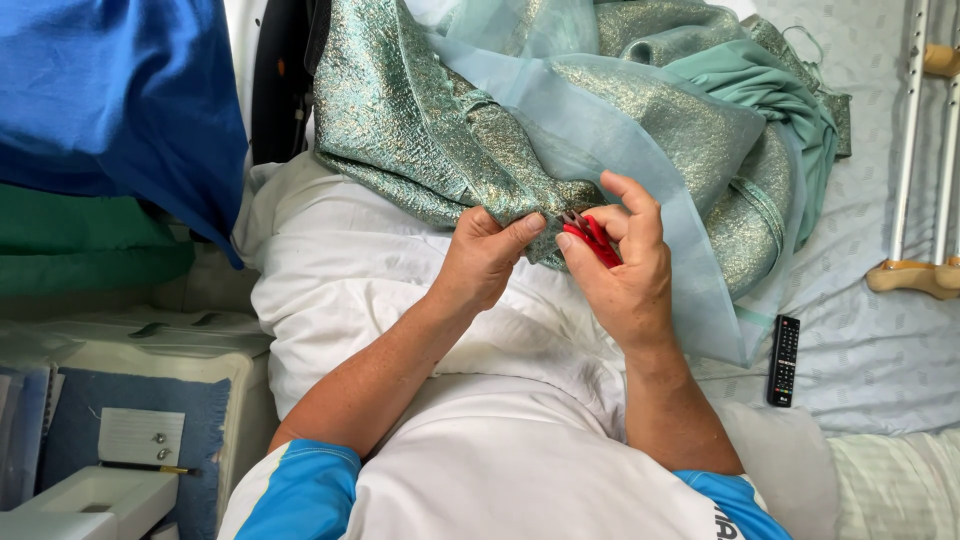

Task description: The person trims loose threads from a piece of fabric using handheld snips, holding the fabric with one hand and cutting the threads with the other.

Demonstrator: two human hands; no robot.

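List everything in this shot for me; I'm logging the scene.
brocade cloth: one, green-gold, top centre, on pillow
sheer cloth: one, pale green, over the brocade
snips: one, red, in right hand
pillow: one, white, centre
remote: one, black, on bed, right
crutches: two, metal, far right
blue cloth: one, top left
left hand: pinches brocade edge
right hand: holds snips

Home bedroom: bed sheet (880, 350), remote control (784, 360), crutches (925, 150).
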